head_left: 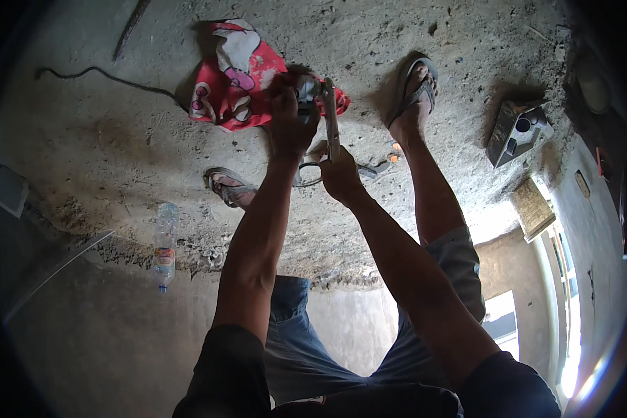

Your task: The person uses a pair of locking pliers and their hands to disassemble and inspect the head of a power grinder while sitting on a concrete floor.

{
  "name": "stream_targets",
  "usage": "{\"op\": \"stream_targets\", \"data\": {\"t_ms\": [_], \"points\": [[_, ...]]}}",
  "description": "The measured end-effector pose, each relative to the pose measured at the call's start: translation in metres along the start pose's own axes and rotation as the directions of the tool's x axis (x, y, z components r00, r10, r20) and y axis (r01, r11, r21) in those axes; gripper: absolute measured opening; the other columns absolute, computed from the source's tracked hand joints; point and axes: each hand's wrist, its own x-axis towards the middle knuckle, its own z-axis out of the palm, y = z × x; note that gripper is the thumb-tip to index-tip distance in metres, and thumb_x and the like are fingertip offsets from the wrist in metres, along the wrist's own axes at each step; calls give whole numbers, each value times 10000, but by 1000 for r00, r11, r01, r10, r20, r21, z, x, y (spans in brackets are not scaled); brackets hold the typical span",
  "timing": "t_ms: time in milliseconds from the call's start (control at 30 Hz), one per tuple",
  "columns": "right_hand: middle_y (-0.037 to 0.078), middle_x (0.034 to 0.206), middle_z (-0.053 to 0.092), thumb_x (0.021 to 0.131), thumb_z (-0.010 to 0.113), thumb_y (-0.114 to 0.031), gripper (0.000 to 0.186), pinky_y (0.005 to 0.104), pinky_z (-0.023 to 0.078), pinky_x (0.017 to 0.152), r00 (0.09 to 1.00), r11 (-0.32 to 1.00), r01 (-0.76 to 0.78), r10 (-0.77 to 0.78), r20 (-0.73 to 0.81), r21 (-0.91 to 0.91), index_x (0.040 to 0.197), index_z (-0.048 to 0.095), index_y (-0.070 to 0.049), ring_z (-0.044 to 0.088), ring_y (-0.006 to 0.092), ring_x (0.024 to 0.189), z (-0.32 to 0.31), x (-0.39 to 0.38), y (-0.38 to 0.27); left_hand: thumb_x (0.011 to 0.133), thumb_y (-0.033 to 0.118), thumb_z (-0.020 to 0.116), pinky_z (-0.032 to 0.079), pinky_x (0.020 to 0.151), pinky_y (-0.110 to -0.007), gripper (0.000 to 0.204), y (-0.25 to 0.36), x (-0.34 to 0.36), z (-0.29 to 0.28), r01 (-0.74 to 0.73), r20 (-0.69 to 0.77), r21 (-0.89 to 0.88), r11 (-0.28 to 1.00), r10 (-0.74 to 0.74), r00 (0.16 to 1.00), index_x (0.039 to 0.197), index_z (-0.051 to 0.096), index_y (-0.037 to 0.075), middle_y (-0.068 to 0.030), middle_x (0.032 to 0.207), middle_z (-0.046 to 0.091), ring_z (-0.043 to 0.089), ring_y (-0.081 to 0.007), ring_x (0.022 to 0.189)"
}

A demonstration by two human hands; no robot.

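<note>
Dark sleeves (223, 373) closest; R hand (341, 175) clasps near end of bar-like tool (331, 118), prob. stiff, hefty, best held there; L hand (294, 129) curled round grey metal part (308, 88) over red patterned cloth (254, 87).

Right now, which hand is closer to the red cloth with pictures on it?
The left. The left hand overlaps the lower edge of the red cloth in this view; the right hand is lower down, farther from it, holding a long bar.
</note>
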Motion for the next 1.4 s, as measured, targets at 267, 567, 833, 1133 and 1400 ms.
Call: {"op": "stream_targets", "data": {"t_ms": [267,567,833,1133,1400], "points": [[208,960,637,823,533,-91,279,425,489,843,989,983,142,-146,-27,-120,1088,552,-5,636,349,935,1,-15,-12,820,325,683,521,909,-405,634,-9,-2,-10,32,-62,-88,996,-38,997,1324,523,-25,-211,1203,603,621,-351,1085],[298,1038,604,793,499,-71,354,541,451,903,983,943,166,-183,-32,-289,1135,503,17,573,490,1036,35,-1,-20,813,361,710,557,783,-442,658,-36,14,-36,-41,-174,-231,972,0,985,1281,500,-52,-235,1167,579,620,-391,1027],[323,1021,625,794,525,-127,391,511,476,899,977,940,61,-125,-173,-335,1150,519,36,604,476,1021,52,6,-22,769,291,733,546,810,-470,622,-40,20,-30,-58,-108,-167,984,41,993,1241,477,-24,-264,1166,528,595,-427,1022],[335,952,624,778,526,-117,342,519,491,820,946,916,74,-190,-264,-393,1073,516,56,601,519,948,63,6,-25,751,286,745,490,944,-449,582,-49,32,-25,-55,-95,-248,967,33,995,1211,568,-23,-266,1196,566,572,-426,1106],[323,982,599,796,581,-164,369,548,480,785,879,897,322,-402,-255,-304,1117,512,5,581,517,930,70,20,26,737,291,755,528,830,-449,465,-54,27,-44,-212,-137,-188,959,188,973,1072,652,-15,-231,1028,661,652,-395,966]]}}
